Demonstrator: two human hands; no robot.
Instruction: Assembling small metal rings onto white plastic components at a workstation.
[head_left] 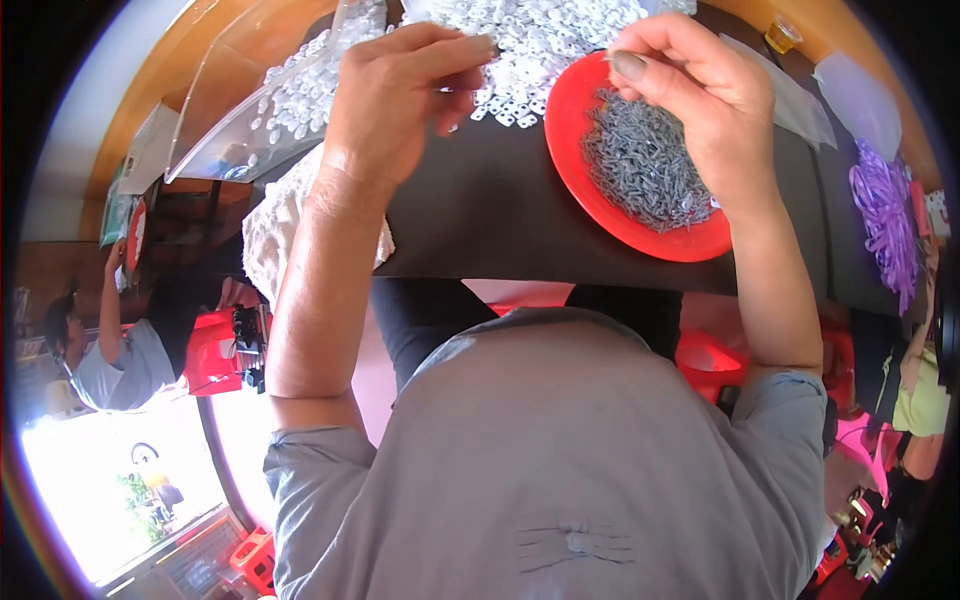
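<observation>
The dark tabletop (480, 205) is the largest surface I have, its near edge running just in front of the wearer's lap, with a bare stretch open between the left wrist and the plate. A clear plastic tray (215, 163) angles in at upper left, its wall bounding that side, with white pieces inside. A heap of small white plastic pieces (535, 55), some square with a hole, closes off the far side. The red plate (575, 185) sits right of centre, its lower rim close to the table's near edge, holding a pile of slender grey screw-like pieces (640, 160). A white cloth (275, 230) overlaps the near edge at left. I see the right hand (705, 95) above the plate, thumb and forefinger pinched together, and the left hand (400, 95) near the white heap, fingers curled; I cannot tell what either grips. A purple ribbon bundle (882, 220) lies far right.
</observation>
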